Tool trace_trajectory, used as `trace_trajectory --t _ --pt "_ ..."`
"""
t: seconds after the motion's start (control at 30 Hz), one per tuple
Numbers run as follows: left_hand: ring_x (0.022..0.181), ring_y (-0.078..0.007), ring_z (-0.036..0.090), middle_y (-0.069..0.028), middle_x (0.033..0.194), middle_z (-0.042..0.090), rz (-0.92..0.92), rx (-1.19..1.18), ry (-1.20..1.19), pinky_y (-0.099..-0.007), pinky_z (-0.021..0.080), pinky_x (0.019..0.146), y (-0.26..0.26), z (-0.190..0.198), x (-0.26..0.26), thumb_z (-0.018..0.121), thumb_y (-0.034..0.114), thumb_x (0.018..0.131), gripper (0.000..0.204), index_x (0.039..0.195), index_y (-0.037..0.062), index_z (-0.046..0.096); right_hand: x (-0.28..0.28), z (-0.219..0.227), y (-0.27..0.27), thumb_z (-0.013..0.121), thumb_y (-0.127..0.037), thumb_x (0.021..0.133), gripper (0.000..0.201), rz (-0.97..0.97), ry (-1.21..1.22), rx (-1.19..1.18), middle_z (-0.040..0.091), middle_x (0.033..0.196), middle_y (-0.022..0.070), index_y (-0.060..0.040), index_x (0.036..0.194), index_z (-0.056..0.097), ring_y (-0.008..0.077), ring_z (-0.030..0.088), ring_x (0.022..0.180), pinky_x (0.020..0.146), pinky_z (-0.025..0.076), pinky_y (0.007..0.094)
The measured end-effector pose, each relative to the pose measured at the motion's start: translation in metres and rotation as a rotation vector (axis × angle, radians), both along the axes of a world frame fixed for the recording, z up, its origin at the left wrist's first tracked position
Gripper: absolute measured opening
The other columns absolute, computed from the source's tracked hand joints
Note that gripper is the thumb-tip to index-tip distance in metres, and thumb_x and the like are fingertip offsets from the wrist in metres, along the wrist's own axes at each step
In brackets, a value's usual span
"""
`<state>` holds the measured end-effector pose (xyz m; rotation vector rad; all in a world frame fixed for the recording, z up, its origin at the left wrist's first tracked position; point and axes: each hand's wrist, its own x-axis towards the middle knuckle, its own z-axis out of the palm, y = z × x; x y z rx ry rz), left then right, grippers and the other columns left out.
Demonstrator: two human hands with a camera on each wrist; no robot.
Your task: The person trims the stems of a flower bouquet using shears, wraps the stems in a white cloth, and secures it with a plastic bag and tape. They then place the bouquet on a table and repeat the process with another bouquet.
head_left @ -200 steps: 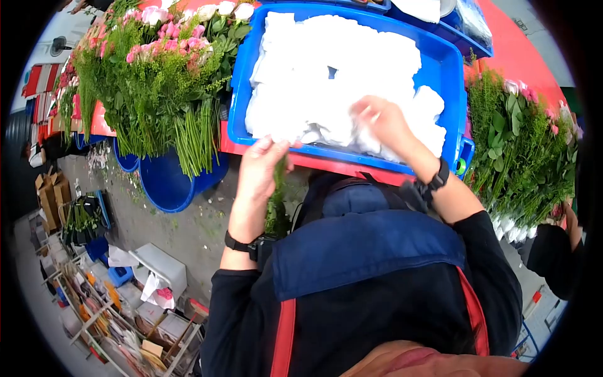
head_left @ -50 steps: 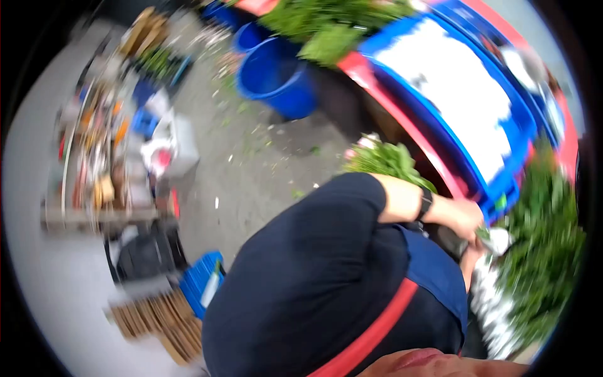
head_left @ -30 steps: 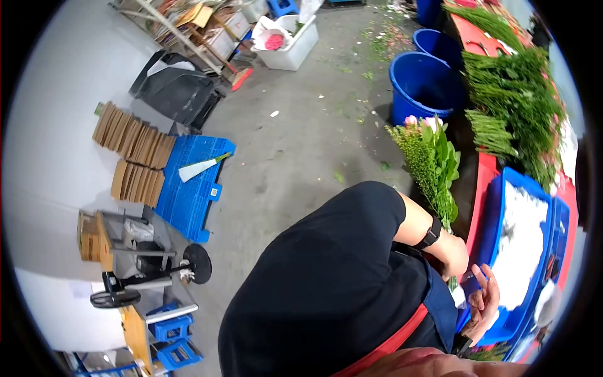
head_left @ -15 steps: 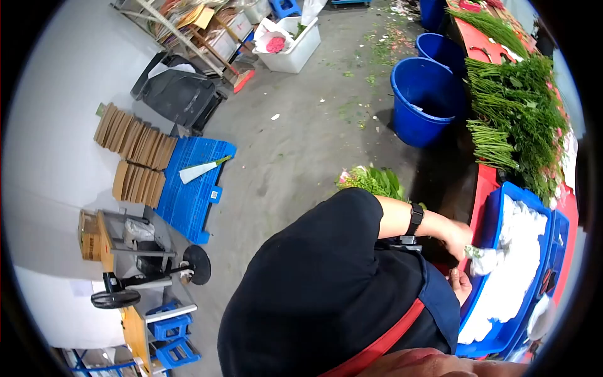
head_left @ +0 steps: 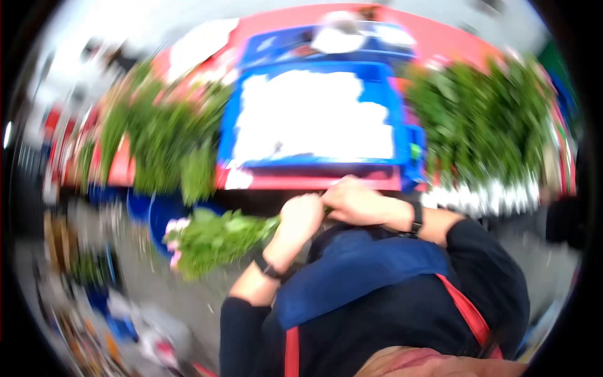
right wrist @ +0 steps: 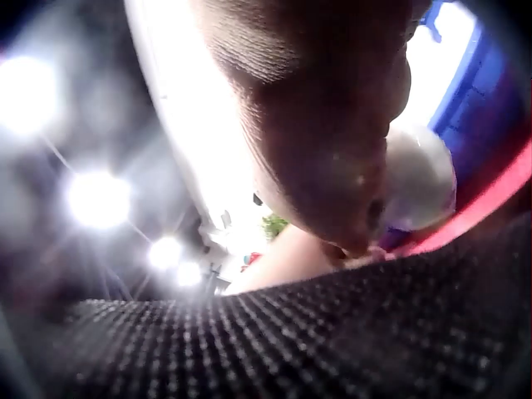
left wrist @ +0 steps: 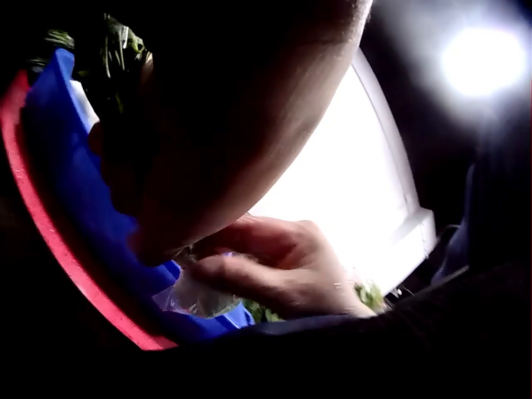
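The left hand (head_left: pixel 301 217) grips the stems of a bouquet (head_left: pixel 220 239), whose leaves and pale pink blooms lie out to the left, below the table edge. Close beside it, the right hand (head_left: pixel 355 201) has its fingers at the stem end. In the left wrist view the right hand (left wrist: pixel 287 266) pinches there, next to a clear or whitish wrap (left wrist: pixel 195 299). The right wrist view has a rounded white wrap (right wrist: pixel 420 174) beside the dark, near right hand (right wrist: pixel 316 125). Fingertips are partly hidden, and the head view is blurred.
A blue tray (head_left: pixel 402 119) full of white material stands on the red table (head_left: pixel 440 31) just beyond the hands. Greenery bunches lie left (head_left: pixel 157 138) and right (head_left: pixel 483 119), the right ones with white-wrapped ends. A blue bucket (head_left: pixel 160 220) stands below at left.
The head view has swung round to face the table. Both hands, apart half a second ago, are now close together at the stems, and the white wrap no longer shows over the tray.
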<state>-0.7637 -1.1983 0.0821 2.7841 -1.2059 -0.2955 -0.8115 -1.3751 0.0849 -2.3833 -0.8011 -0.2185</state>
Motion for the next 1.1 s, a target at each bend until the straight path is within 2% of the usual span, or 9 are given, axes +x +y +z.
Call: trace_trajectory --t 0.1,0.2,0.27,0.33,0.43,0.73,0.83,0.97,1.1 --pt "0.058 -0.0268 0.067 -0.014 0.066 0.066 -0.295 0.096 -0.081 -0.0376 0.053 0.052 -0.055 0.017 0.005 0.059 0.013 0.076 0.011 0.069 0.0067 0.064 -0.008 -0.005 -0.029 0.065 -0.022 0.069 0.022 -0.225 0.514 -0.195 0.066 0.075 0.0182 -0.0021 0.079 0.067 0.0366 0.064 0.074 0.067 0.05 0.0471" --pt "0.056 -0.0242 0.067 -0.0097 0.063 0.065 -0.48 0.075 -0.242 -0.0336 0.052 0.049 -0.084 0.042 -0.015 0.056 0.01 0.077 0.008 0.072 0.0075 0.062 -0.051 -0.009 -0.044 0.064 -0.02 0.069 0.021 -0.401 0.362 0.024 0.064 0.072 0.0177 -0.0039 0.083 0.061 0.0392 0.062 0.071 0.065 0.049 0.0483" --pt "0.078 -0.0261 0.066 -0.0107 0.076 0.064 -0.561 0.081 -0.225 -0.0446 0.048 0.081 -0.118 0.062 -0.025 0.057 0.013 0.076 0.01 0.079 0.0054 0.063 -0.074 -0.007 -0.066 0.064 -0.02 0.073 0.018 -0.578 0.263 0.095 0.063 0.071 0.016 -0.0072 0.084 0.06 0.038 0.062 0.07 0.064 0.048 0.0479" --pt "0.106 -0.0283 0.058 -0.014 0.099 0.062 -0.789 -0.315 -0.439 -0.0478 0.036 0.098 -0.144 0.082 -0.039 0.054 0.012 0.078 0.019 0.093 0.0027 0.062 -0.101 -0.001 -0.089 0.065 -0.021 0.074 0.016 -0.757 0.141 0.139 0.063 0.071 0.0152 -0.0083 0.083 0.061 0.0369 0.062 0.069 0.063 0.048 0.0474" --pt "0.122 -0.026 0.049 -0.0046 0.115 0.059 -0.886 -0.532 -0.428 -0.0472 0.028 0.106 -0.165 0.109 -0.064 0.064 0.014 0.079 0.025 0.103 0.0119 0.063 -0.143 0.006 -0.131 0.069 -0.02 0.073 0.015 -1.018 -0.185 0.175 0.062 0.068 0.0133 -0.0085 0.079 0.062 0.0345 0.062 0.067 0.058 0.048 0.0441" --pt "0.117 -0.0317 0.049 -0.0088 0.114 0.057 -0.581 -0.417 -0.281 -0.0482 0.031 0.101 -0.159 0.049 -0.036 0.071 0.014 0.071 0.042 0.111 0.0098 0.058 -0.259 0.018 -0.308 0.067 -0.023 0.08 0.02 -1.889 -0.431 -0.109 0.06 0.069 0.0153 -0.0057 0.087 0.059 0.0367 0.059 0.067 0.059 0.045 0.0456" --pt "0.116 -0.0321 0.049 -0.0106 0.114 0.057 -0.467 -0.362 -0.238 -0.0469 0.033 0.098 -0.144 0.021 -0.033 0.073 0.014 0.07 0.047 0.114 0.0082 0.056 -0.282 0.001 -0.37 0.068 -0.025 0.083 0.025 -1.996 -0.518 -0.281 0.063 0.078 0.0149 -0.0042 0.092 0.059 0.0365 0.061 0.073 0.063 0.047 0.0451" --pt "0.115 -0.03 0.05 -0.0121 0.116 0.057 -0.38 -0.307 -0.154 -0.0446 0.035 0.096 -0.133 -0.001 -0.038 0.073 0.016 0.071 0.052 0.119 0.0072 0.055 -0.282 -0.048 -0.441 0.068 -0.026 0.083 0.038 -2.006 -0.261 -0.464 0.062 0.096 0.0153 0.0007 0.108 0.058 0.0336 0.056 0.096 0.079 0.047 0.0429" --pt "0.112 -0.0287 0.051 -0.0127 0.116 0.057 -0.269 -0.249 -0.094 -0.0439 0.036 0.094 -0.11 -0.015 -0.041 0.072 0.018 0.073 0.054 0.121 0.0062 0.053 -0.256 -0.066 -0.457 0.067 -0.031 0.083 0.034 -2.054 -0.2 -0.463 0.062 0.091 0.0193 0.0004 0.091 0.059 0.0378 0.056 0.091 0.077 0.045 0.0487"
